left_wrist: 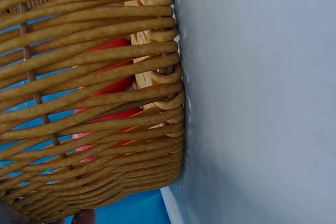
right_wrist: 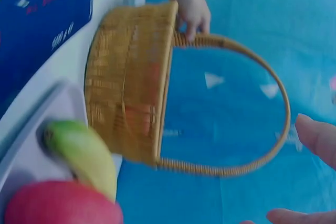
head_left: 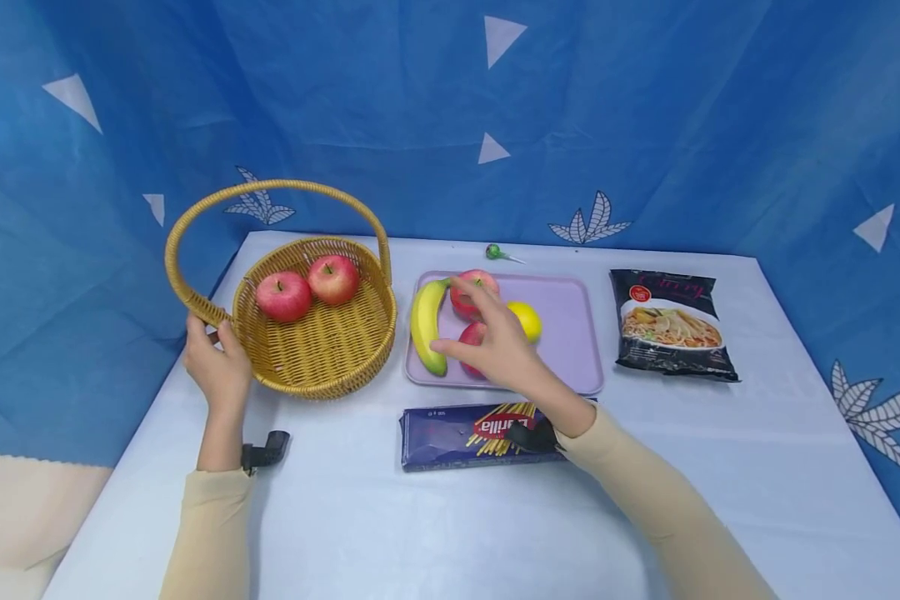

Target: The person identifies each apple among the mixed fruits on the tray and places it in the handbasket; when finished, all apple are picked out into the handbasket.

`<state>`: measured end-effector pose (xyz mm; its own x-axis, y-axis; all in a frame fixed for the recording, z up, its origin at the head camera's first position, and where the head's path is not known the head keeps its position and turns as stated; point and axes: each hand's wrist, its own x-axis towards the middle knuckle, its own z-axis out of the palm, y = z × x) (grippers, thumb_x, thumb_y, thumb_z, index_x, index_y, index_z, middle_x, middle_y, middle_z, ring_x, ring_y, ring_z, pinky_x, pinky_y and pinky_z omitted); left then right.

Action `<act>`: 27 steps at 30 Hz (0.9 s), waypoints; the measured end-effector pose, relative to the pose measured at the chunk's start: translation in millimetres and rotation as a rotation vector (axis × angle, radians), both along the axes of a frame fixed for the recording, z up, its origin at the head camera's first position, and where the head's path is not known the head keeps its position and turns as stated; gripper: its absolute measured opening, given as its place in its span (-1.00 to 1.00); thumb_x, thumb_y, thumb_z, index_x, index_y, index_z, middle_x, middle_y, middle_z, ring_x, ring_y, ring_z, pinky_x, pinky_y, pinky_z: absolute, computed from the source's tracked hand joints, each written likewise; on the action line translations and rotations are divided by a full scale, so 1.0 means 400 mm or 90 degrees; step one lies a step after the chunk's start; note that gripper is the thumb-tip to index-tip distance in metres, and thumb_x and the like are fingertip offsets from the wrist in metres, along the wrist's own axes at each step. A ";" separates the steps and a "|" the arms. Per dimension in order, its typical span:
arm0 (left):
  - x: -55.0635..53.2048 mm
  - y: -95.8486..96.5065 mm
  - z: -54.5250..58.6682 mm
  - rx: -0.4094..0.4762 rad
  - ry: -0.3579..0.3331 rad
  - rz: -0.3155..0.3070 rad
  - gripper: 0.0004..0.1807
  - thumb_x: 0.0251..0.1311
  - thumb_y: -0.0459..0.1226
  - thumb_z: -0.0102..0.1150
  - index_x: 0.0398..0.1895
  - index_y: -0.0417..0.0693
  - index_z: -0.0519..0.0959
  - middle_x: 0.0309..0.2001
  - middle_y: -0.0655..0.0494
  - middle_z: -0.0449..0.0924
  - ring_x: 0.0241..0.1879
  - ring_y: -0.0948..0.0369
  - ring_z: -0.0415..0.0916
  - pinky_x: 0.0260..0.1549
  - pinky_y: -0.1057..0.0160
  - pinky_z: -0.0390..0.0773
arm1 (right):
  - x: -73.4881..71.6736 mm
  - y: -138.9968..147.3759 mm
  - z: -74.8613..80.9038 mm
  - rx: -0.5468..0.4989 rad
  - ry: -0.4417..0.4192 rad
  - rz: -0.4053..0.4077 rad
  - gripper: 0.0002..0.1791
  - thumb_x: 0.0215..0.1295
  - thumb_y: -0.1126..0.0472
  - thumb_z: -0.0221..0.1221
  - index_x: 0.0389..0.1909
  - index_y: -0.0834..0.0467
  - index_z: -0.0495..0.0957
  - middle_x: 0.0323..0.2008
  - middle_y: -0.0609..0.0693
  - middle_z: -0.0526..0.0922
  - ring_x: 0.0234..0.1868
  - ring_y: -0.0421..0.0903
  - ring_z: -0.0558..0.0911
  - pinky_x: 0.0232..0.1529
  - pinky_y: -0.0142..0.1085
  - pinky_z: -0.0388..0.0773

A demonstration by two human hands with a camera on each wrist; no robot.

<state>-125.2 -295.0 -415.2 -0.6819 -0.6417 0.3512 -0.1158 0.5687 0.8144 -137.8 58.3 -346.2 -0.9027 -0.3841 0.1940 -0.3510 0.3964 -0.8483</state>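
Note:
On the left, my left hand (head_left: 217,362) grips the foot of the handle of a wicker basket (head_left: 318,354) at its rim. Two red apples (head_left: 283,297) lie inside. My right hand (head_left: 502,346) hovers over a lilac tray (head_left: 573,342), thumb and fingers spread apart with nothing between them. Below it on the tray are a banana (head_left: 426,325), two more red apples, partly hidden by the hand, and a yellow lemon (head_left: 527,321). The right wrist view shows the banana (right_wrist: 86,153) and an apple (right_wrist: 63,205) near that hand.
A blue spaghetti packet (head_left: 450,437) lies in front of the tray, partly under the right wrist. Right of the tray is a black instant-noodle bag (head_left: 675,325). A green lollipop (head_left: 493,251) lies behind the tray. Blue curtain (head_left: 450,108) hangs around the white table.

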 end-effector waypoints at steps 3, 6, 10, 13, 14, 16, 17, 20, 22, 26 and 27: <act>0.001 0.000 0.000 0.003 0.000 0.004 -0.65 0.50 -0.24 -0.16 0.23 -0.19 0.40 0.16 -0.21 0.50 0.12 -0.14 0.47 0.11 -0.13 0.42 | 0.001 0.040 -0.005 -0.021 -0.011 -0.035 -0.07 0.06 0.15 0.45 0.45 0.09 0.21 0.37 0.10 0.32 0.20 0.12 0.47 0.08 0.06 0.57; 0.001 0.000 0.001 0.008 -0.008 0.006 -0.64 0.50 -0.22 -0.17 0.23 -0.17 0.40 0.17 -0.19 0.49 0.12 -0.13 0.47 0.12 -0.13 0.42 | 0.001 0.071 -0.015 -0.010 -0.025 -0.073 -0.06 0.08 0.12 0.44 0.47 0.06 0.19 0.36 0.11 0.33 0.30 0.09 0.39 0.26 0.09 0.43; 0.000 0.000 0.001 0.014 -0.014 0.007 -0.62 0.51 -0.20 -0.19 0.26 -0.15 0.38 0.19 -0.16 0.49 0.14 -0.11 0.47 0.11 -0.12 0.43 | -0.001 0.094 -0.031 0.022 -0.047 -0.099 -0.06 0.10 0.07 0.41 0.48 -0.01 0.16 0.41 0.10 0.26 0.34 0.10 0.35 0.28 0.11 0.40; -0.002 0.001 0.000 0.013 -0.013 0.003 -0.62 0.51 -0.20 -0.19 0.26 -0.15 0.38 0.19 -0.17 0.49 0.14 -0.11 0.46 0.10 -0.12 0.43 | -0.004 0.104 -0.043 0.032 -0.048 -0.105 -0.05 0.10 0.05 0.42 0.49 -0.01 0.16 0.42 0.12 0.23 0.35 0.16 0.33 0.27 0.13 0.40; -0.003 0.001 0.000 0.012 -0.011 0.001 -0.62 0.51 -0.20 -0.19 0.26 -0.15 0.38 0.18 -0.18 0.49 0.14 -0.11 0.46 0.11 -0.12 0.43 | -0.005 0.106 -0.046 0.035 -0.048 -0.106 -0.05 0.10 0.05 0.42 0.49 0.00 0.16 0.43 0.12 0.22 0.36 0.17 0.32 0.27 0.13 0.40; -0.004 0.001 0.000 0.012 -0.012 -0.002 -0.62 0.51 -0.20 -0.19 0.27 -0.15 0.37 0.19 -0.18 0.49 0.14 -0.11 0.46 0.11 -0.12 0.43 | -0.009 0.111 -0.052 0.040 -0.052 -0.107 -0.05 0.09 0.05 0.42 0.48 0.02 0.16 0.43 0.12 0.21 0.37 0.19 0.31 0.26 0.13 0.42; -0.004 0.001 0.000 0.012 -0.010 -0.004 -0.62 0.51 -0.20 -0.19 0.27 -0.15 0.38 0.18 -0.18 0.49 0.14 -0.12 0.46 0.12 -0.13 0.42 | -0.011 0.114 -0.055 0.043 -0.054 -0.107 -0.04 0.09 0.06 0.42 0.48 0.03 0.15 0.44 0.12 0.21 0.37 0.19 0.31 0.25 0.13 0.42; -0.003 0.002 0.000 0.015 -0.012 -0.003 -0.61 0.51 -0.19 -0.20 0.27 -0.15 0.37 0.19 -0.18 0.48 0.15 -0.11 0.46 0.12 -0.13 0.42 | -0.018 0.118 -0.062 0.064 -0.065 -0.101 -0.02 0.07 0.06 0.43 0.48 0.06 0.15 0.43 0.14 0.20 0.36 0.21 0.32 0.22 0.14 0.45; -0.002 0.002 0.000 0.016 -0.012 -0.002 -0.61 0.51 -0.19 -0.20 0.27 -0.15 0.37 0.19 -0.17 0.48 0.14 -0.11 0.46 0.11 -0.13 0.43 | -0.023 0.119 -0.067 0.076 -0.075 -0.094 -0.01 0.06 0.07 0.44 0.48 0.09 0.15 0.42 0.16 0.20 0.35 0.22 0.32 0.20 0.15 0.46; 0.000 0.000 0.001 0.014 -0.011 -0.003 -0.61 0.51 -0.20 -0.20 0.27 -0.16 0.37 0.19 -0.17 0.48 0.13 -0.11 0.46 0.10 -0.13 0.42 | -0.033 0.118 -0.079 0.094 -0.101 -0.080 -0.01 0.05 0.10 0.45 0.47 0.14 0.15 0.41 0.20 0.21 0.35 0.23 0.31 0.22 0.17 0.43; 0.001 0.000 0.001 0.014 -0.010 -0.005 -0.61 0.51 -0.20 -0.20 0.27 -0.16 0.37 0.19 -0.17 0.48 0.13 -0.11 0.46 0.10 -0.13 0.42 | -0.035 0.117 -0.082 0.098 -0.108 -0.079 -0.01 0.04 0.11 0.45 0.47 0.15 0.15 0.41 0.20 0.21 0.36 0.23 0.30 0.23 0.16 0.43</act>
<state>-125.0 -295.0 -414.9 -0.6919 -0.6444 0.3258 -0.1246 0.5510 0.8252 -151.8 105.1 -379.0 -0.9594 -0.2815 -0.0162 -0.1497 0.5571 -0.8168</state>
